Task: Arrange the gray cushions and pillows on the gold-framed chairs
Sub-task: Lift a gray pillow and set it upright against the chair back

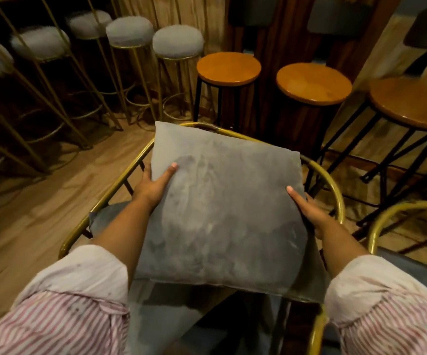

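Note:
A square gray pillow (222,208) is held flat-faced toward me above a gold-framed chair (120,175). My left hand (153,185) grips its left edge, thumb on the front face. My right hand (307,208) grips its right edge the same way. The pillow's top edge leans over the chair's curved gold back rail. A gray seat cushion (110,219) lies on the chair below, mostly hidden by the pillow and my arms. A second gold-framed chair (384,221) with a gray cushion (412,267) stands at the right edge.
Several tall gold-legged stools with gray round seats (178,42) line the back left. Three wooden-topped black-legged stools (229,67) stand behind the chair, toward the right. Wood floor (28,221) lies open at the left.

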Demonstrator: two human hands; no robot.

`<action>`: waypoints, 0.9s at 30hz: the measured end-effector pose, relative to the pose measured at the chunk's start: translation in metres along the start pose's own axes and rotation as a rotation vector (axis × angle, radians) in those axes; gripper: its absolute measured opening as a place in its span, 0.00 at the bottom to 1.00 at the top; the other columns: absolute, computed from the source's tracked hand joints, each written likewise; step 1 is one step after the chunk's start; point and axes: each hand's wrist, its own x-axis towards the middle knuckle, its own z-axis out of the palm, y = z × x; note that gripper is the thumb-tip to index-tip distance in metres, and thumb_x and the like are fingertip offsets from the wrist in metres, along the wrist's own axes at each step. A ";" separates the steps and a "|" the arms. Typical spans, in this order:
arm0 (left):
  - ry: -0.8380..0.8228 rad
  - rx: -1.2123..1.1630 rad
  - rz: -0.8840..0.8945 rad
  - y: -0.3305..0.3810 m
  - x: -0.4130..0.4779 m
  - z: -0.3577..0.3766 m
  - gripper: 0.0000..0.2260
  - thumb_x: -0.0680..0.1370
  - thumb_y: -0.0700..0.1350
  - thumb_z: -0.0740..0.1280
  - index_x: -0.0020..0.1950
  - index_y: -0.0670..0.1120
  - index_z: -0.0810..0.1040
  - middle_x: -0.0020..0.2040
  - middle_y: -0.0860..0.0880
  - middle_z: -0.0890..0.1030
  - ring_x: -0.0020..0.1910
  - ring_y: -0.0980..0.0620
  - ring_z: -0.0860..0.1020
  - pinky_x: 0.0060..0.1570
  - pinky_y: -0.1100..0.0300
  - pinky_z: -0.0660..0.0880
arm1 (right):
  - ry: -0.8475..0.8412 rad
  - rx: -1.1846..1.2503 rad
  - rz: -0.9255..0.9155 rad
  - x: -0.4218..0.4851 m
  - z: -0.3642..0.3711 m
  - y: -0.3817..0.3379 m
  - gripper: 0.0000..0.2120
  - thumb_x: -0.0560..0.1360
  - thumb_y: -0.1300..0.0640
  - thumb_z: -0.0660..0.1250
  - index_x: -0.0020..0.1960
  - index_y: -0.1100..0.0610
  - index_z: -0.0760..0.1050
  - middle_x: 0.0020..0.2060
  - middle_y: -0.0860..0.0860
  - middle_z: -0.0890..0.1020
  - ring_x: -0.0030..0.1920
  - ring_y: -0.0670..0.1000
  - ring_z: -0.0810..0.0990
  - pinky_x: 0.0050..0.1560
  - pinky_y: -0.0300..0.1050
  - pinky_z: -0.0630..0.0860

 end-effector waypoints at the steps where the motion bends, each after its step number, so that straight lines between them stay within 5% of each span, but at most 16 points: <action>1: -0.012 -0.032 0.000 0.000 -0.003 -0.002 0.41 0.69 0.70 0.63 0.77 0.58 0.53 0.74 0.44 0.66 0.70 0.37 0.68 0.69 0.43 0.65 | -0.001 0.015 -0.014 -0.003 -0.001 0.002 0.52 0.56 0.28 0.70 0.75 0.44 0.59 0.70 0.50 0.70 0.66 0.57 0.71 0.63 0.55 0.69; 7: 0.019 -0.210 0.156 0.003 -0.052 -0.020 0.40 0.62 0.70 0.68 0.72 0.58 0.65 0.67 0.49 0.75 0.64 0.43 0.75 0.65 0.44 0.71 | 0.082 0.168 -0.201 -0.054 -0.002 -0.007 0.47 0.59 0.34 0.74 0.73 0.48 0.64 0.66 0.51 0.76 0.62 0.55 0.76 0.60 0.52 0.73; 13: 0.029 -0.278 0.392 0.013 -0.124 -0.035 0.34 0.70 0.61 0.70 0.74 0.55 0.64 0.65 0.52 0.74 0.61 0.50 0.74 0.61 0.53 0.71 | 0.148 0.235 -0.394 -0.145 -0.030 -0.005 0.40 0.63 0.39 0.75 0.71 0.48 0.67 0.62 0.49 0.78 0.59 0.52 0.78 0.57 0.49 0.75; 17: -0.027 -0.318 0.476 0.027 -0.186 -0.016 0.33 0.72 0.57 0.70 0.74 0.52 0.64 0.64 0.52 0.74 0.62 0.50 0.74 0.58 0.58 0.70 | 0.245 0.292 -0.421 -0.216 -0.075 0.018 0.50 0.51 0.33 0.77 0.69 0.48 0.69 0.60 0.50 0.81 0.57 0.51 0.81 0.51 0.46 0.79; 20: -0.087 -0.340 0.496 0.032 -0.228 0.010 0.41 0.64 0.67 0.71 0.73 0.55 0.65 0.68 0.51 0.74 0.64 0.49 0.74 0.64 0.50 0.72 | 0.337 0.320 -0.452 -0.260 -0.116 0.041 0.47 0.54 0.35 0.78 0.69 0.48 0.70 0.59 0.50 0.81 0.56 0.50 0.82 0.46 0.41 0.80; 22: -0.134 -0.336 0.519 0.034 -0.253 0.037 0.39 0.66 0.64 0.71 0.74 0.54 0.63 0.69 0.48 0.73 0.65 0.47 0.73 0.66 0.48 0.71 | 0.385 0.326 -0.468 -0.286 -0.148 0.058 0.38 0.63 0.42 0.76 0.69 0.50 0.69 0.58 0.50 0.81 0.54 0.48 0.82 0.41 0.36 0.80; 27: -0.234 -0.318 0.554 0.046 -0.309 0.107 0.37 0.71 0.59 0.70 0.75 0.54 0.59 0.72 0.47 0.70 0.67 0.46 0.71 0.67 0.48 0.69 | 0.507 0.360 -0.440 -0.324 -0.231 0.097 0.47 0.54 0.34 0.78 0.70 0.45 0.67 0.62 0.50 0.79 0.58 0.53 0.80 0.56 0.51 0.79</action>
